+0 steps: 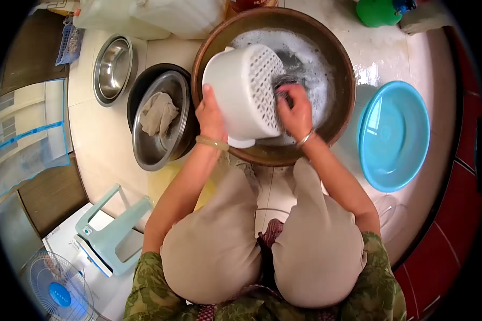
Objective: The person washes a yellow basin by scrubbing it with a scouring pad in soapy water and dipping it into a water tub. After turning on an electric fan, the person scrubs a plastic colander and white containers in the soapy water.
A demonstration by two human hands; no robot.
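Note:
A white plastic basket [227,88] with a perforated bottom is tipped on its side over a large brown basin [344,120]. My left hand [211,115] grips the basket's left side, thumb along its wall. My right hand [295,112] is closed on a dark, wiry scouring pad [281,80], which touches the holed bottom. The fingers partly cover the pad. Foamy, greyish water [324,80] lies in the basin below.
Left of the basin, a steel bowl [144,147] holds a beige cloth [158,114]; another steel bowl [112,69] stands beyond. A blue basin [393,136] is at right. Cloudy plastic jugs [179,16] stand behind. A pale green stool-like object [110,227] and a fan [59,291] are lower left.

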